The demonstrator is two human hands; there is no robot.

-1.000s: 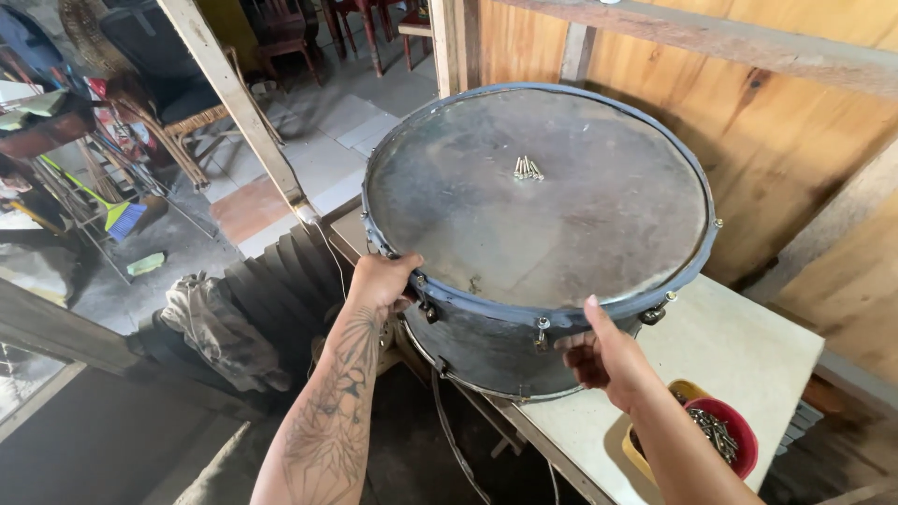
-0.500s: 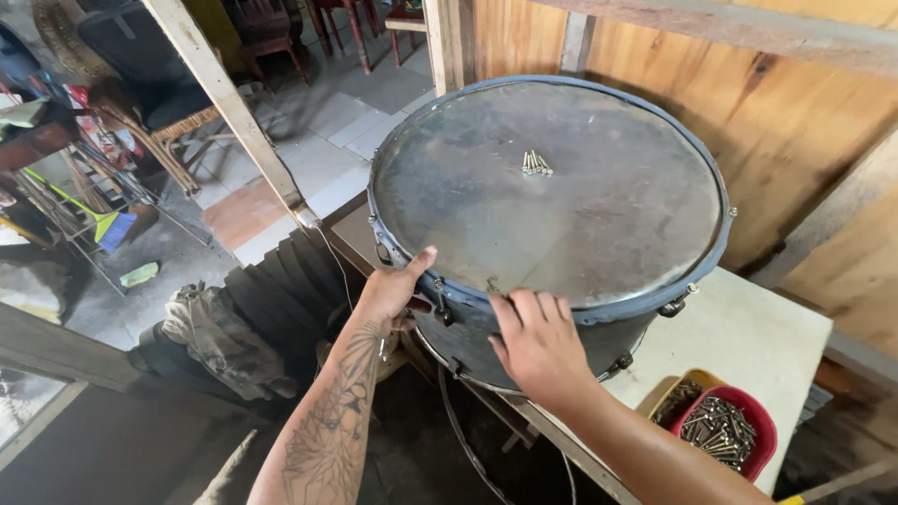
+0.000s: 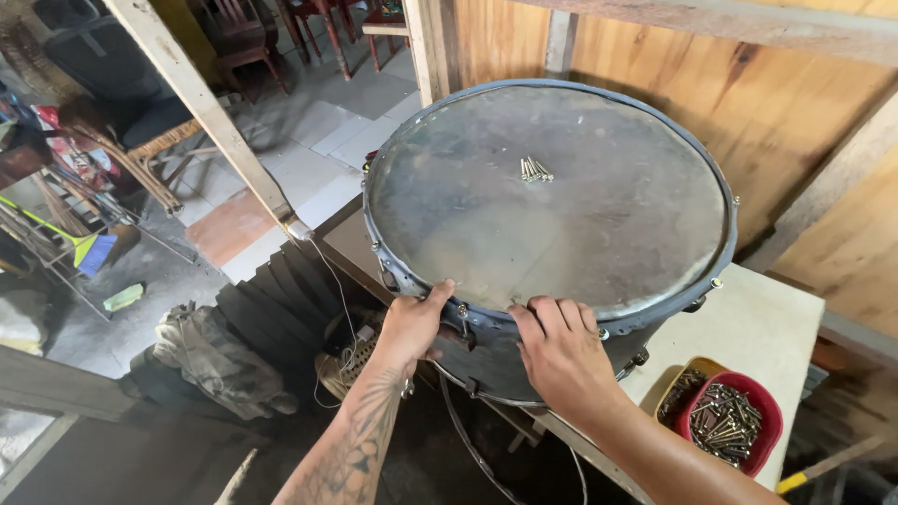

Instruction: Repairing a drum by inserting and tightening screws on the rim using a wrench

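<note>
Worn grey drum [image 3: 552, 215] (screws [image 3: 535, 169] atop), rim dark.

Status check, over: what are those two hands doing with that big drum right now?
Left hand grips drum rim, near side. Right hand flat on rim beside it. Small bunch of screws loose on drumhead. Red bowl of screws alongside, on the table.

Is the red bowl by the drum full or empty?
Nearly full: the red bowl on the table right of the drum holds a heap of metal screws reaching roughly to its rim.
</note>
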